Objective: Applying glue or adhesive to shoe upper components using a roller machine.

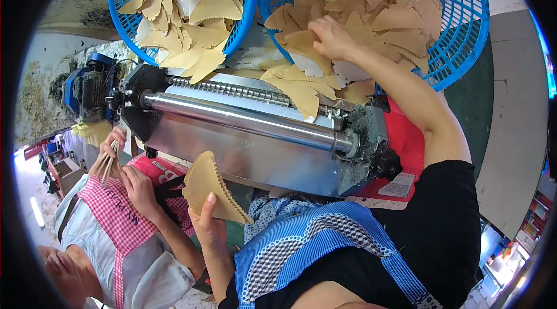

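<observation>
Tan pieces (202,186): gripped in our left hand (209,225), before the roller (249,123). Our right hand (333,39): among basket pieces (400,17), right basket (461,48); whether grasping, we cannot tell.

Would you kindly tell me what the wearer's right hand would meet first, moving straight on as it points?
Most likely the tan scalloped pieces heaped in the blue basket on the right; depth is unclear, so the right hand may already touch them.
</observation>
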{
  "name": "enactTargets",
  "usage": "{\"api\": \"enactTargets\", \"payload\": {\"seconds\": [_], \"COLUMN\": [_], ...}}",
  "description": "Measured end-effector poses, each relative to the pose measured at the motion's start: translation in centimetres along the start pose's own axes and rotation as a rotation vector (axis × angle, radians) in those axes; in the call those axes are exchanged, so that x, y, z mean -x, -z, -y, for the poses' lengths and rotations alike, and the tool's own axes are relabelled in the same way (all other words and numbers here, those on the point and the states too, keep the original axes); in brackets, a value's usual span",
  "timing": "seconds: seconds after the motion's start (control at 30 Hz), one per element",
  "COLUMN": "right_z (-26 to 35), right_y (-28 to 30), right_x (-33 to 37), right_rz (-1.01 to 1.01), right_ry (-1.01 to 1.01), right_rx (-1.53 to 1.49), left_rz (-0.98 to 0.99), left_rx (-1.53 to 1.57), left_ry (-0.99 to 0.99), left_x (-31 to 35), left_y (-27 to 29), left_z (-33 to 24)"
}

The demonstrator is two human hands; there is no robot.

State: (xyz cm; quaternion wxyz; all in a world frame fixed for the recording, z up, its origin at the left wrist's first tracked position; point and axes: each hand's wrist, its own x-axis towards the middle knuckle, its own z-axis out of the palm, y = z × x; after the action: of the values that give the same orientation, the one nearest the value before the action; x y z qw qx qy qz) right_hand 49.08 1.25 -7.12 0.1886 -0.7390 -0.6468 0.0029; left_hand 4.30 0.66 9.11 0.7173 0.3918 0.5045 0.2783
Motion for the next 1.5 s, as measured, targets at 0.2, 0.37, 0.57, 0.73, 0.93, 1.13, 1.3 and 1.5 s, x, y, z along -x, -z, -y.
{"api": "enactTargets", "payload": {"seconds": [0.2, 0.37, 0.57, 0.73, 0.93, 1.13, 1.3, 1.5], "right_z": [0.2, -0.8, -1.0, -1.5, -1.9, -2.1, -6.5, -15.2], "right_y": [8.0, 13.5, 5.1, 4.2, 3.8, 10.1, 17.4, 17.9], "right_x": [-1.2, 1.4, 8.0, 8.9, 9.5, 9.9, 6.6, 7.5], "right_rz": [-0.189, -0.459, 0.176, 0.391, 0.364, 0.290, -0.537, -0.450], "right_ry": [-0.297, -0.192, 0.035, 0.236, 0.220, -0.135, -0.545, -0.804], "right_rx": [-0.449, -0.001, 0.458, 0.500, 0.257, 0.183, -0.130, 0.739], "left_rz": [-0.052, 0.012, 0.007, -0.055, -0.044, -0.009, -0.061, -0.030], "left_rx": [0.043, 0.022, 0.028, 0.009, 0.020, -0.023, 0.034, 0.002], "left_ry": [-0.016, -0.007, -0.024, -0.040, -0.058, -0.029, -0.040, -0.049], "left_x": [-0.2, -0.8, -0.5, 0.1, 0.2, -0.6, -0.2, -0.6], "left_y": [-0.3, -0.2, 0.1, 0.1, -0.2, 0.6, 0.6, 0.6], "left_z": [0.0, 0.3, 0.6, 0.3, 0.4, 0.8, 0.7, 0.7]}}
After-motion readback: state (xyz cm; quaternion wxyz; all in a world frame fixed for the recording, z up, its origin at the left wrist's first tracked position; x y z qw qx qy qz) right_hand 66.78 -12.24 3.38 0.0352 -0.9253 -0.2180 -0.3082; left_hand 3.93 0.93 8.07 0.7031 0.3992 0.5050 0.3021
